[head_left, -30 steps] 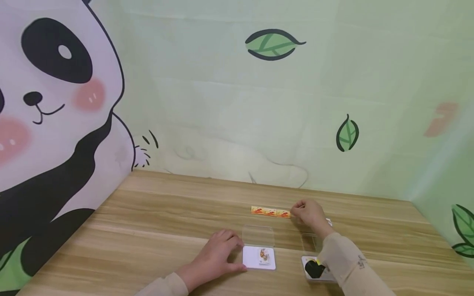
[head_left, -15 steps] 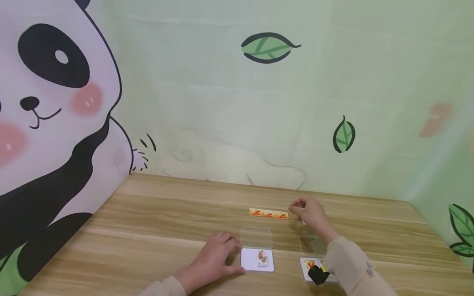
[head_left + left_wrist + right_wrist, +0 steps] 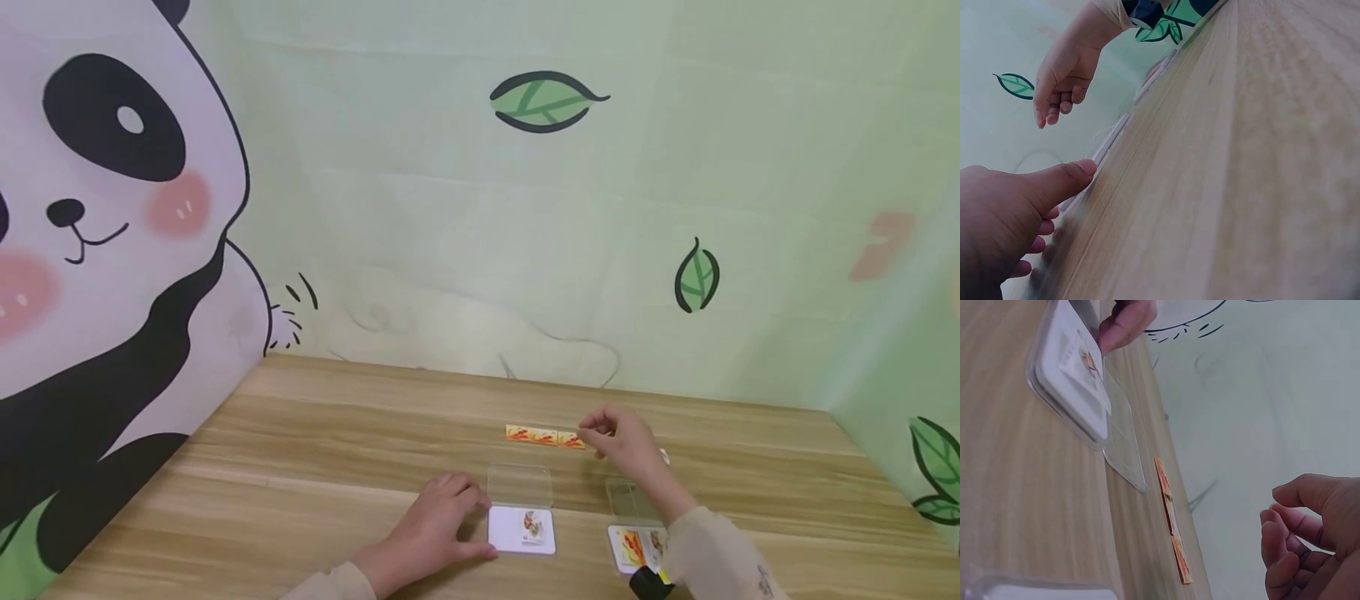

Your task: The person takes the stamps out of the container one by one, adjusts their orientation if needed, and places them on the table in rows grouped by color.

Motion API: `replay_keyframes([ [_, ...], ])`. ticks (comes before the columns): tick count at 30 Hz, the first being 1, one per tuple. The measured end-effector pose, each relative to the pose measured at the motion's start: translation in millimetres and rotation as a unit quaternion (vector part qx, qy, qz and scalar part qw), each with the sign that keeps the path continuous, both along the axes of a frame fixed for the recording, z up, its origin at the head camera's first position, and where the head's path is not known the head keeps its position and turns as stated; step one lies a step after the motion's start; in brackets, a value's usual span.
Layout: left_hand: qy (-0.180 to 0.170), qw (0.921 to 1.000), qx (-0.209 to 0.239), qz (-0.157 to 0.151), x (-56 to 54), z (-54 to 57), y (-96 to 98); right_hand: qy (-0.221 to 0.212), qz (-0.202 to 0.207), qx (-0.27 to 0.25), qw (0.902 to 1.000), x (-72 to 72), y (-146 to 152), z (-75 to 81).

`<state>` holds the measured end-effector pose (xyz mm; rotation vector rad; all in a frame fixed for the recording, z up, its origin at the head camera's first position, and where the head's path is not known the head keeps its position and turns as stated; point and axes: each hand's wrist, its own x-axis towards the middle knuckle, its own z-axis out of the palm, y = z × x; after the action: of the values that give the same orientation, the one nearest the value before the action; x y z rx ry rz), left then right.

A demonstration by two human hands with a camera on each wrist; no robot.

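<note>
On table: white case, rounded corners, clear lid.

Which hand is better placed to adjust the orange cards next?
Likely the right hand: it hovers beside the orange cards, while the left hand touches a white case nearer the person.

Two hands, two white cases, two clear lids, three orange cards in row.
</note>
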<state>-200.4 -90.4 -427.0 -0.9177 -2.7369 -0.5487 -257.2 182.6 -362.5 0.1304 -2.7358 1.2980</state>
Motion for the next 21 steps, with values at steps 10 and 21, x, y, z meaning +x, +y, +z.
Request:
replay_keyframes([
  [10,-0.004,1.0,-0.005,0.002,-0.4,-1.0,1.9,0.016,0.024,-0.011,0.9995,13.3,-5,-3.5],
  [21,-0.007,1.0,-0.003,0.002,0.3,1.6,0.4,0.033,0.063,-0.013,0.9974,23.5,-10,-6.9],
])
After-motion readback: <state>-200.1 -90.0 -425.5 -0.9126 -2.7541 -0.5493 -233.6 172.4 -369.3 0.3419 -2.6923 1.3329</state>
